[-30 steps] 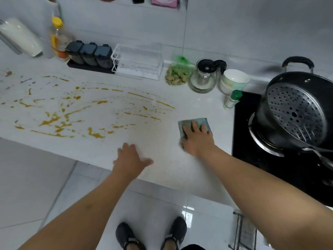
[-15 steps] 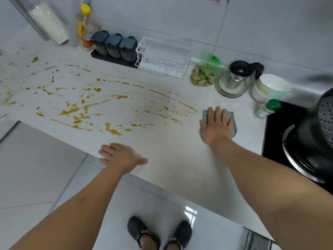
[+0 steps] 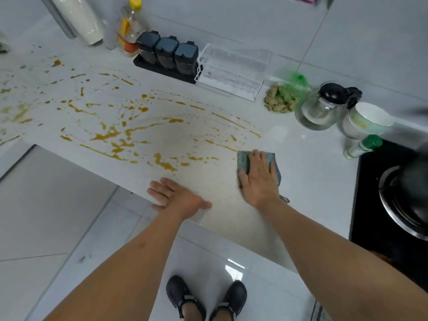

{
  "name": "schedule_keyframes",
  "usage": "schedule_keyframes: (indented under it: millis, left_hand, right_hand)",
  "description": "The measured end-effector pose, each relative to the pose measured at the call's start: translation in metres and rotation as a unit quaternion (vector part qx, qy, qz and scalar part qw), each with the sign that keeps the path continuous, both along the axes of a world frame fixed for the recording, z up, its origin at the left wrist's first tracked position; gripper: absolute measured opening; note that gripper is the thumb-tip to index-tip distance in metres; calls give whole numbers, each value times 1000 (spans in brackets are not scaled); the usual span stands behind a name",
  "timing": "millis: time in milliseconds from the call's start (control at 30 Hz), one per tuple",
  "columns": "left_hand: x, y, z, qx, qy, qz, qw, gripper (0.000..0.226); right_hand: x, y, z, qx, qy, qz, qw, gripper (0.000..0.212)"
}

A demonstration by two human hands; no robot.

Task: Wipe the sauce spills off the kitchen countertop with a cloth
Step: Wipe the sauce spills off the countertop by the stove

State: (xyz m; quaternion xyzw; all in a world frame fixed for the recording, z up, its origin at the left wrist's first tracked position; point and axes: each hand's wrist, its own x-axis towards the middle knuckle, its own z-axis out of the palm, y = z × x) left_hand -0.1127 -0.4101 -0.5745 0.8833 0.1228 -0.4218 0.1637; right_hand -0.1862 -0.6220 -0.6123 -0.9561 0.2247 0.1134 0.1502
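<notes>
Brown-yellow sauce spills (image 3: 111, 135) streak and dot the white countertop (image 3: 308, 172) from its left end to the middle. A green-grey checked cloth (image 3: 243, 159) lies flat at the right end of the spills. My right hand (image 3: 257, 179) presses down on the cloth with straight fingers, covering most of it. My left hand (image 3: 176, 195) rests flat on the counter's front edge, fingers spread, just below the nearest sauce blobs.
Along the back wall stand an oil bottle (image 3: 128, 26), three black-lidded jars (image 3: 168, 54), a clear plastic rack (image 3: 231, 70), bagged ginger (image 3: 281, 101), a glass teapot (image 3: 322, 107), a bowl (image 3: 366, 121) and a green-capped bottle (image 3: 362, 147). A black stove with a pot (image 3: 407, 198) sits right.
My right hand has slid the cloth left along the counter to the edge of the spills. My left hand has stayed on the front edge of the counter.
</notes>
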Motion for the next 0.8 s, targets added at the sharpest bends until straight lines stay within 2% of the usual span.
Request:
schedule_keyframes:
  millis: [100, 267, 367, 467, 600, 700, 767, 800]
  left_hand:
    - [0, 2, -1, -8, 5, -2, 1000, 172]
    - [-2, 4, -4, -37, 0, -12, 999, 173]
    - [1, 7, -8, -37, 6, -24, 999, 173]
    - [7, 6, -12, -36, 13, -22, 999, 175]
    - [8, 12, -3, -18, 20, -37, 999, 174]
    - [17, 15, 12, -8, -1, -50, 999, 153]
    - [28, 18, 21, -6, -32, -52, 998, 137]
    - [33, 22, 22, -1, -46, -57, 997, 137]
  right_hand:
    - [-19, -26, 2, -28, 12, 27, 999, 65]
    - [12, -62, 4, -54, 49, -120, 990, 68]
    - [50, -44, 2, -48, 60, -162, 984, 67]
    - [77, -8, 1, -36, 57, -113, 991, 68]
    - [59, 43, 0, -25, 59, -6, 998, 68]
    - [17, 44, 0, -27, 49, 44, 997, 66]
    - [-8, 25, 2, -32, 57, 20, 998, 66]
    - [-17, 14, 3, -32, 65, -5, 997, 67]
